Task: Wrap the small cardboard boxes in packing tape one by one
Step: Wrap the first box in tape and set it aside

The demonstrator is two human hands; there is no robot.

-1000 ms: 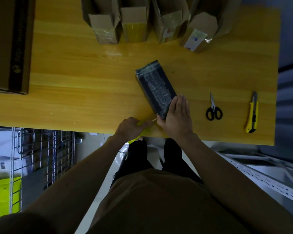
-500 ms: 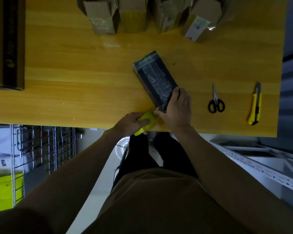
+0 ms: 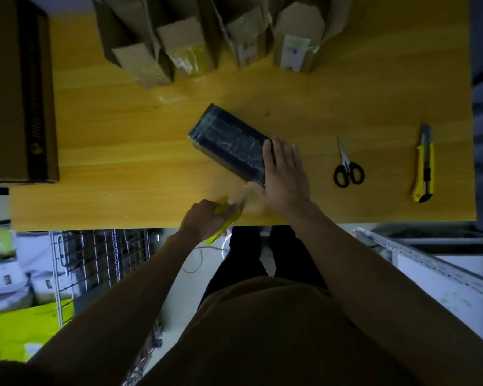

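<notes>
My right hand [image 3: 283, 176] rests with straight fingers on the near end of the dark, glossy tape-wrapped rectangular box [image 3: 230, 143], lying diagonally on the yellow wooden desk [image 3: 123, 140]. My left hand [image 3: 204, 220], just beside it, grips a yellow-green plastic tool [image 3: 221, 222], blurred.

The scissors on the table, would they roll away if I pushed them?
Probably not. The scissors lie flat on the wooden table, blades closed, so they would likely slide rather than roll. They look stiff, metal blades with black loop handles, and probably spin a little if nudged at one end.
</notes>
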